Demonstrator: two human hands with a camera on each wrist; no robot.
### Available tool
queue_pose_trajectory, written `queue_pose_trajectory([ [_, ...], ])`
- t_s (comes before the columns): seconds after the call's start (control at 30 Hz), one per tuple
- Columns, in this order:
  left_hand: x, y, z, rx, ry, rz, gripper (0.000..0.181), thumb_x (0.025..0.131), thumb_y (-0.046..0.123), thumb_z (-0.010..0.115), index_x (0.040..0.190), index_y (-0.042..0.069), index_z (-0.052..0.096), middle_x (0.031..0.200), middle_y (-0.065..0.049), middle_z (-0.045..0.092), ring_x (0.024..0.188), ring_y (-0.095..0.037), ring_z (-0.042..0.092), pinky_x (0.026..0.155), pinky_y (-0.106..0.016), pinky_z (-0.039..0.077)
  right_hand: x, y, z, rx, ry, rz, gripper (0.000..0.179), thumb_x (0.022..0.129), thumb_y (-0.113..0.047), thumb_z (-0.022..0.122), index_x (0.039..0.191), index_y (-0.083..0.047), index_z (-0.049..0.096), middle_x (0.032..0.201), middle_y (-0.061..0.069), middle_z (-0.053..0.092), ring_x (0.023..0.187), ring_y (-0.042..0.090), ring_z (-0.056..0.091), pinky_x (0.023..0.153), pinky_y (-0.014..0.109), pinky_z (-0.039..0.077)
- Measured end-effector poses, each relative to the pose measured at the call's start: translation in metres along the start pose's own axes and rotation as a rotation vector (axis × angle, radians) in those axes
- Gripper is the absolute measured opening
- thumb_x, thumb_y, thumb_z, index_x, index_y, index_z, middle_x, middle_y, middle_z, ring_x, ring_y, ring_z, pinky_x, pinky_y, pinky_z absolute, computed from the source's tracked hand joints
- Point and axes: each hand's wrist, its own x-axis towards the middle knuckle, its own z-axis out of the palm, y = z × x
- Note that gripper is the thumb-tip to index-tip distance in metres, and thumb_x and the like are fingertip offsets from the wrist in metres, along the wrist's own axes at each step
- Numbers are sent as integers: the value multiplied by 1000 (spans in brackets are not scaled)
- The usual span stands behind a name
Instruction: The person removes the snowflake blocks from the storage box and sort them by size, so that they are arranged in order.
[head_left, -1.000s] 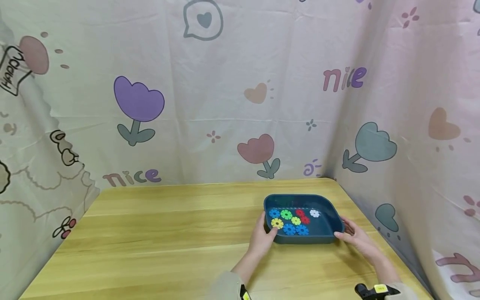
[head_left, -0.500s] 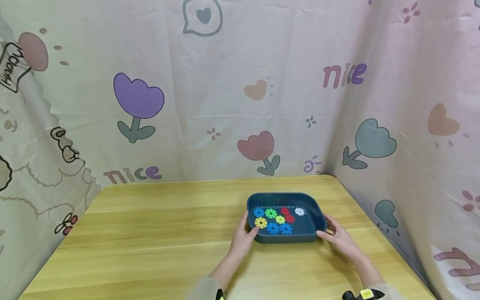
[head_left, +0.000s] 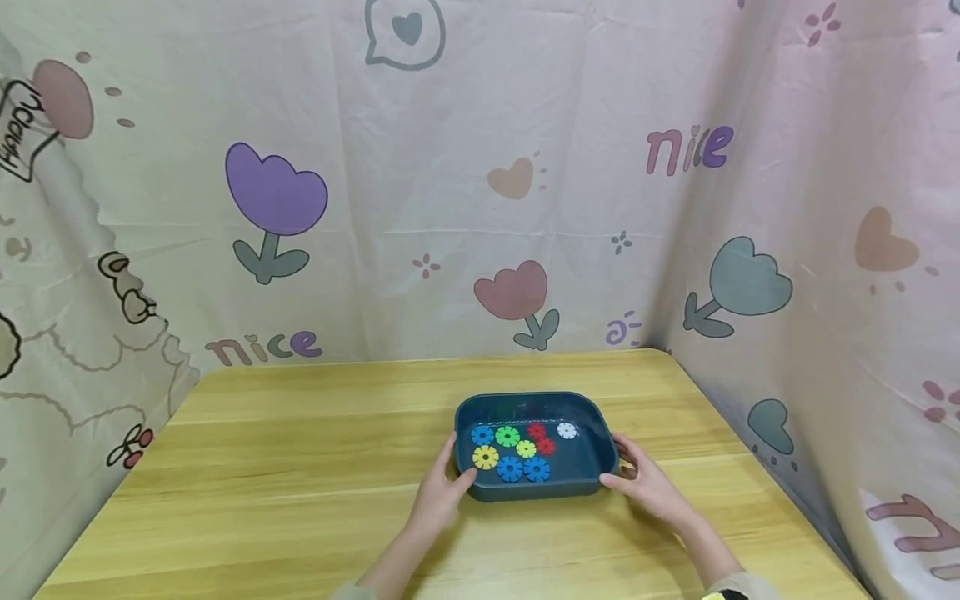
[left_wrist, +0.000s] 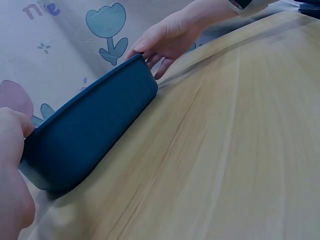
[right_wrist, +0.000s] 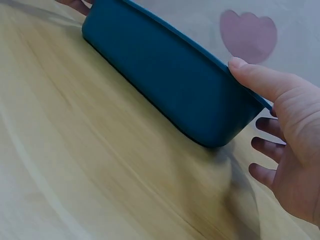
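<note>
At the worktop [head_left: 262,475], right of middle, left grip [head_left: 439,493] and right grip [head_left: 649,487] hold the tray [head_left: 542,492], best kept level lest discs [head_left: 526,449] slide.

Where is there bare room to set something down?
Most room: the table between its left edge and the left hand. Less: between tray and curtain. Crowded: around the discs, and at the tray's ends, where left hand and right hand grip.

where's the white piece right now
In the head view, the white piece lies inside the dark blue tray, toward the far side, just right of the two red pieces.
</note>
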Motion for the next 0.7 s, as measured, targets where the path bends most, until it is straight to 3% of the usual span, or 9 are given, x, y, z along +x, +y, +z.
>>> queue_pose_trajectory([
  [0.33, -23, -3, -42, 105, 18, -2, 68, 86, 16, 63, 144, 3, 29, 141, -26, 35, 128, -48, 29, 97, -67, 26, -4, -12, 35, 41, -82, 0, 78, 83, -9, 69, 144, 3, 21, 140, 29, 31, 126, 43, 35, 102, 51, 34],
  [0.5, -37, -5, -64, 165, 17, -47, 69, 87, 18, 64, 145, 7, 29, 145, -25, 29, 129, -49, 27, 99, -65, 25, -8, -15, 50, 35, -117, -54, 77, 82, -11, 71, 143, 0, 26, 140, 25, 34, 127, 41, 33, 102, 52, 32],
  [0.7, -50, -4, -86, 230, 2, -102, 71, 87, 25, 64, 146, 8, 27, 146, -26, 27, 127, -51, 27, 96, -66, 30, -14, -21, 62, 25, -145, -151, 70, 84, -11, 69, 140, 5, 30, 137, 26, 38, 123, 43, 37, 99, 48, 38],
])
